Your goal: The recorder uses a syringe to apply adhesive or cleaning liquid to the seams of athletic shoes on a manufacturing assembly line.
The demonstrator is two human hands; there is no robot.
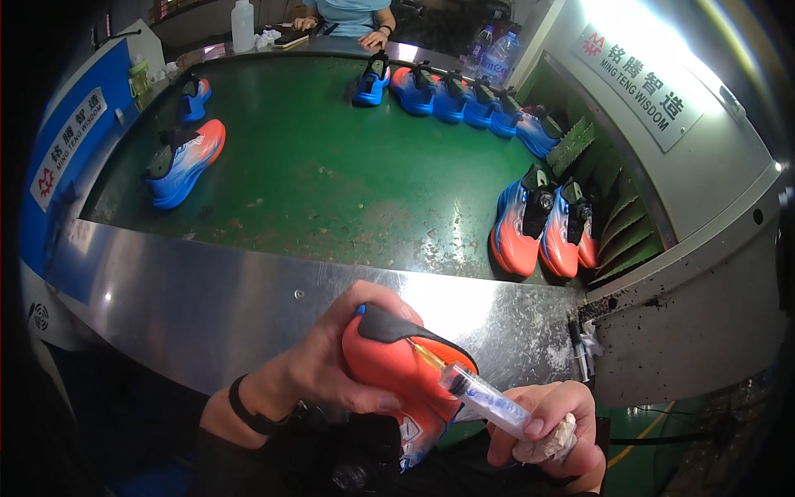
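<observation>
Holding an orange shoe [397, 373] by its heel end, the left hand [331, 364] has its grip clenched around the upper, thumb across the side, low in the view just in front of the steel rim [207, 298]. The right hand [551, 435] grips one syringe [484, 398], fingers wrapped on the barrel together with a crumpled white wad [546, 443]; the syringe's yellow tip touches the shoe near its dark collar. A whitish fill shows in the barrel.

Counting shoes on the round green counter [331, 182]: two lie apart at the left, one larger orange-and-blue shoe [184, 161] and one smaller blue shoe [195, 95] behind it. Six stand in a curved row [464, 99] at the far side, touching or nearly so. Two more, a near pair [542, 228], stand side by side at the right against green slats [613, 224]. That makes ten on the counter, eleven with the one in hand.

Beyond the far rim stand one white bottle [243, 25] and two clear bottles [493, 54]; what they contain cannot be told. Another person's two hands [374, 37] rest there beside a flat dark object [290, 37].
</observation>
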